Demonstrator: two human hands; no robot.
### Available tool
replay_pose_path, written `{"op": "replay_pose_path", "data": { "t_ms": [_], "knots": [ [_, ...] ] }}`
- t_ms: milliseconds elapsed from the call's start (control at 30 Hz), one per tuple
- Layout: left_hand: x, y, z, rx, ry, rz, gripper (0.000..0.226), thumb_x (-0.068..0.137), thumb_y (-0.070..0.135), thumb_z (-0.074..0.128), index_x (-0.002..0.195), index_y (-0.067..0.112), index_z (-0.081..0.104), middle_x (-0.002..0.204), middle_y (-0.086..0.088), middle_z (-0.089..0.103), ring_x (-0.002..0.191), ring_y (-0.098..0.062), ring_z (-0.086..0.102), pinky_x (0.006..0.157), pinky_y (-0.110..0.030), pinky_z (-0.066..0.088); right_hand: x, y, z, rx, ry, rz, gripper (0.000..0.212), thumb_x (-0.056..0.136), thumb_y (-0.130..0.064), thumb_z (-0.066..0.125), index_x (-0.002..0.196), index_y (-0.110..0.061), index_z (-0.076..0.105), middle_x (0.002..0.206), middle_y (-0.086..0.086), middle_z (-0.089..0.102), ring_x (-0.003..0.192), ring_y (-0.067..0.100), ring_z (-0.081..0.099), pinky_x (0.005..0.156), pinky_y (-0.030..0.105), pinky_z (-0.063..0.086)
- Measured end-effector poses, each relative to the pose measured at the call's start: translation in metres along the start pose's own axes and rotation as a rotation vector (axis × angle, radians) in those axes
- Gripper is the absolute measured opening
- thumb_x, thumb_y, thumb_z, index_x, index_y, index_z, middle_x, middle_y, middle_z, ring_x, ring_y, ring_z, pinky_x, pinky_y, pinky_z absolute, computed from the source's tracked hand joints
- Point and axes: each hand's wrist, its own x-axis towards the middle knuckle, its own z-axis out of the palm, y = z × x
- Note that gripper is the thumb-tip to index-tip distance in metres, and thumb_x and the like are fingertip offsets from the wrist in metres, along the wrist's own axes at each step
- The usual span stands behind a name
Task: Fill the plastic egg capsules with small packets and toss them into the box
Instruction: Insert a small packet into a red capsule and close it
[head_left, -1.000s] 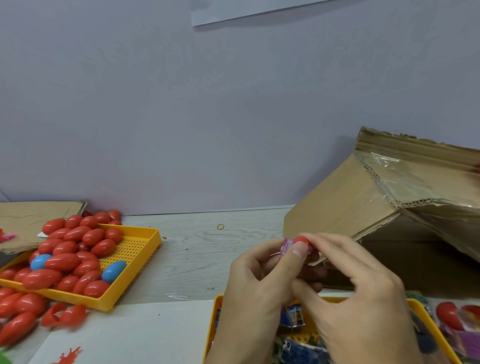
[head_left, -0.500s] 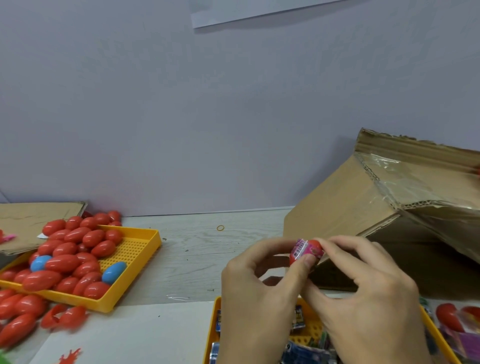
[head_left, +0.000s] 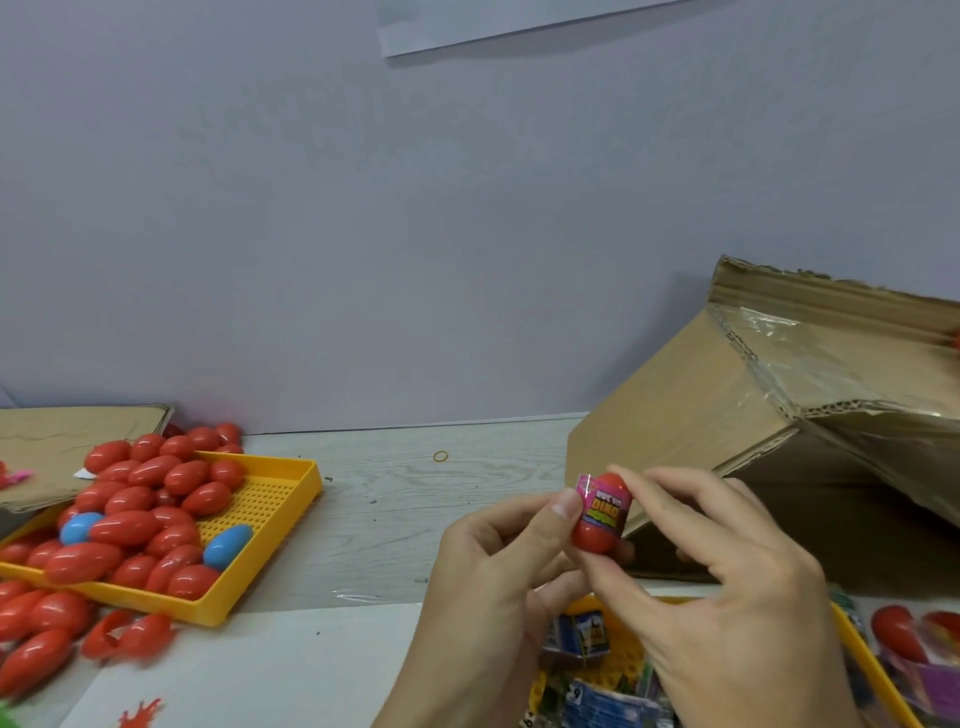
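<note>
Egg capsule (head_left: 597, 525) pinched by both hands, packets (head_left: 602, 696) half hidden

A single head-worn camera looks forward and slightly down from the person's own position, wide-angle, with straight edges bowing toward the frame borders. It sits close over the left hand (head_left: 498, 582) and right hand (head_left: 727, 597), which fill the lower centre. Well to the left of the hands lies a yellow tray (head_left: 270, 525); just behind the right hand stands the cardboard box (head_left: 701, 415). A plain wall (head_left: 415, 234) fills the upper half.
</note>
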Motion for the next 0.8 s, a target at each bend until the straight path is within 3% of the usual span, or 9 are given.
{"op": "replay_pose_path", "data": {
  "t_ms": [400,500,600,800],
  "knots": [
    [0.0008,-0.0013,-0.0012,0.062,-0.079,-0.018,0.033,0.079,0.029,0.067,0.094,0.002,0.078,0.093,-0.026,0.073,0.076,-0.029,0.074,0.065,-0.029,0.059,0.0012,-0.0012,0.0009,0.081,-0.004,0.031,0.052,0.063,-0.049,0.07,0.108,-0.025,0.076,0.096,-0.01,0.066,0.093,0.005,0.057,0.076,0.007,0.045],
    [0.0012,-0.0035,0.001,0.079,-0.082,-0.026,0.038,0.078,0.037,0.067,0.09,0.004,0.078,0.088,-0.025,0.073,0.07,-0.027,0.073,0.065,-0.031,0.06,0.0005,0.0013,0.0008,0.062,-0.001,0.029,0.049,0.061,-0.035,0.085,0.108,-0.026,0.075,0.096,-0.01,0.066,0.093,0.005,0.058,0.074,0.008,0.045],
    [0.0016,-0.0059,0.0016,0.094,-0.104,-0.048,0.039,0.078,0.042,0.065,0.084,0.007,0.079,0.078,-0.021,0.072,0.063,-0.023,0.07,0.062,-0.028,0.058,-0.0007,0.0026,0.0009,0.063,-0.005,0.028,0.048,0.057,-0.026,0.087,0.104,-0.028,0.076,0.092,-0.012,0.065,0.091,0.005,0.059,0.071,0.008,0.044],
    [0.004,-0.0088,-0.0009,0.137,-0.104,-0.077,0.039,0.078,0.046,0.062,0.075,0.01,0.078,0.076,-0.018,0.073,0.066,-0.02,0.071,0.062,-0.026,0.057,-0.0008,0.0019,0.0008,0.105,-0.023,0.049,0.046,0.059,-0.033,0.081,0.104,-0.027,0.077,0.091,-0.013,0.066,0.092,0.005,0.06,0.071,0.012,0.046]
  ]
}}
